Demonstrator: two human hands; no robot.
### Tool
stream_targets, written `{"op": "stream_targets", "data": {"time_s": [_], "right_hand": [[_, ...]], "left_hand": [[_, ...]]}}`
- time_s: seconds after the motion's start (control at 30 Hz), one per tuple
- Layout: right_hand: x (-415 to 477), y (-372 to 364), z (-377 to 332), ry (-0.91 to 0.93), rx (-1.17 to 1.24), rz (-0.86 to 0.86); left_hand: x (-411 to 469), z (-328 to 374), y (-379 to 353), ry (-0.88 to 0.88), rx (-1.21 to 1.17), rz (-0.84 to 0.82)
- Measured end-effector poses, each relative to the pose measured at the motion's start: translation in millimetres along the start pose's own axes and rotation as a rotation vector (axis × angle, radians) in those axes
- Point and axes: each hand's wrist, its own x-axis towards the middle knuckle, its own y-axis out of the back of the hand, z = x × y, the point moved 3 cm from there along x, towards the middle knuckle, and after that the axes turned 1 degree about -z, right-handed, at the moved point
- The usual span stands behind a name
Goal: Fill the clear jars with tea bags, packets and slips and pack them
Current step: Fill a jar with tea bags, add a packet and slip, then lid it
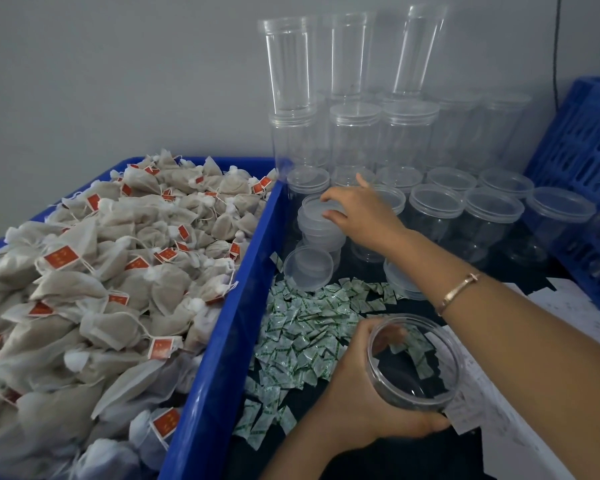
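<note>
My left hand (352, 407) grips an open clear jar (414, 363), tilted with its mouth toward me, above the scattered green-and-white packets (302, 337). My right hand (357, 211) reaches to a stack of clear lids (321, 226) and pinches the top lid between fingers and thumb. One loose lid (308, 268) leans at the foot of the stack. Tea bags with red tags (94, 289) fill the blue bin (236, 306) on the left. White slips (499, 403) lie at the right under the jar.
Several lidded clear jars (492, 220) stand in rows behind, with more stacked high (354, 133) against the grey wall. A blue slotted crate (582, 157) stands at the right edge. A dark table surface (378, 459) shows beneath the packets.
</note>
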Motion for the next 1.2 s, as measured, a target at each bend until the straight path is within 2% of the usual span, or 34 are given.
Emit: {"op": "stream_targets", "data": {"time_s": [0.07,0.2,0.3,0.4,0.47,0.53,0.6,0.73,0.83,0.9,0.97,1.07,1.13,1.2], "right_hand": [[-16.5,9.8,-1.7,0.023,0.07,0.081],[-78.3,21.1,5.9,-0.061,0.443,0.173],[-132.6,21.4,14.4,-0.156,0.765,0.116],[-182.6,15.3,27.8,-0.187,0.907,0.073],[-212.6,2.1,32.0,-0.176,1.012,-0.032],[-236.6,-12.1,30.3,-0.156,1.004,-0.135],[-251.1,-24.5,27.5,-0.155,0.952,-0.17],[-255.3,-34.0,15.3,-0.144,0.789,-0.101],[-251.2,-37.0,3.5,-0.171,0.835,-0.049],[-248.6,-40.8,-5.1,-0.167,0.882,-0.064],[-246.0,-44.9,-12.9,-0.174,0.905,-0.099],[-243.3,-50.8,-20.3,-0.193,0.944,-0.122],[-243.7,-54.0,-22.1,-0.234,0.933,-0.116],[-245.0,-56.7,-21.4,-0.262,0.908,-0.104]], "left_hand": [[-0.2,0.0,0.8,-0.009,0.008,-0.003],[-2.5,-0.1,-2.5,-0.006,-0.017,0.006],[-4.8,-0.3,-4.9,0.006,-0.032,-0.003],[-7.4,4.4,-3.4,0.097,-0.006,-0.077],[-12.1,10.5,-0.3,0.205,0.048,-0.106],[-19.8,21.5,5.3,0.328,0.103,-0.084],[-29.1,42.8,12.0,0.315,0.167,-0.057],[-49.8,106.2,35.7,0.106,0.417,-0.016],[-49.0,147.4,69.4,-0.067,0.606,0.106],[-33.4,156.5,99.1,-0.113,0.72,0.207],[-7.4,145.6,132.7,-0.048,0.843,0.297],[31.7,106.4,175.6,0.176,1.015,0.342],[47.5,74.8,194.0,0.324,1.105,0.262],[55.5,46.2,198.6,0.448,1.137,0.098]]}}
